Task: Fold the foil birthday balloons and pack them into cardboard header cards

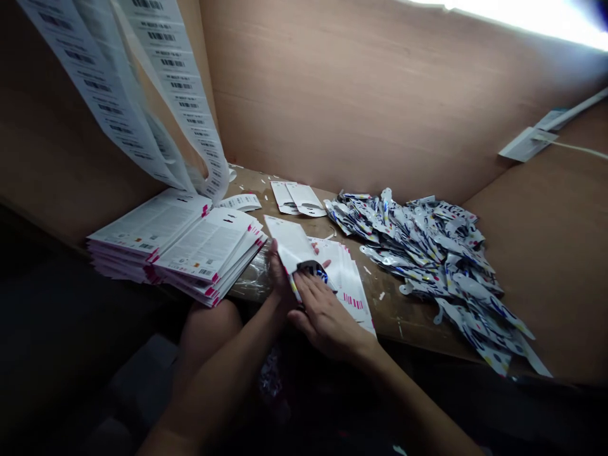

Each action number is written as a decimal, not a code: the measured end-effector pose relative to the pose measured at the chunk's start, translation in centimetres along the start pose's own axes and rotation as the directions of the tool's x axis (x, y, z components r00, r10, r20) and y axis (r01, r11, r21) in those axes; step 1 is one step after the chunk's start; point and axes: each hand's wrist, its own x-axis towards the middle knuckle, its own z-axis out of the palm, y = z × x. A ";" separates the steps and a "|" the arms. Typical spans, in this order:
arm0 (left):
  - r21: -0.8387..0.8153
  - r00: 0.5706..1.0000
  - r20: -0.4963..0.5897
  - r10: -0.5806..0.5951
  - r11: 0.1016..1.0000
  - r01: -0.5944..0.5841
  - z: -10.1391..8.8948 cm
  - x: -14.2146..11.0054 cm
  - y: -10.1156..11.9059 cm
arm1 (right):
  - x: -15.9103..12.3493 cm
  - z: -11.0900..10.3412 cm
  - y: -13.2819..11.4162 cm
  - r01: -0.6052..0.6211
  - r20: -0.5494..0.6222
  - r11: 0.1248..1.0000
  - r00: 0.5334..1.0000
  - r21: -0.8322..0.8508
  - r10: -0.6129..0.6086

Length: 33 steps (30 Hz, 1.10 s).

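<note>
My left hand [278, 271] is wrapped round the edge of a flat white cardboard sleeve [286, 237], which tilts up with its open end towards me. At that end my right hand [327, 313] presses its fingertips against a shiny packet [319, 271] with dark and blue markings, partly inside the sleeve's mouth. The right fingers lie close together and hide much of the packet. Beneath both hands is a spread pile of white sleeves with pink marks [354, 285].
Printed white sleeves [183, 240] are stacked at the left under hanging strips of barcode labels [173, 63]. Two sleeves [304, 197] lie at the back of the table. A large heap of shiny packets [427, 247] covers the right side. Wooden panels [342, 95] enclose the table.
</note>
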 end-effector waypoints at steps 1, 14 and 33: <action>-0.008 1.000 0.004 -0.007 1.000 0.007 0.0 0.0 -0.3 | 0.0 0.2 0.1 -0.025 0.002 1.000 1.000 -0.011 0.025; -0.061 0.999 -0.042 0.034 0.997 -0.036 -0.2 0.2 1.9 | -2.5 2.0 -2.3 -0.043 -0.093 0.998 0.995 -0.048 0.039; -0.037 0.999 0.040 -0.035 0.999 0.036 0.4 -0.1 0.4 | -3.3 4.0 4.8 -0.144 -0.453 0.676 0.640 0.723 0.620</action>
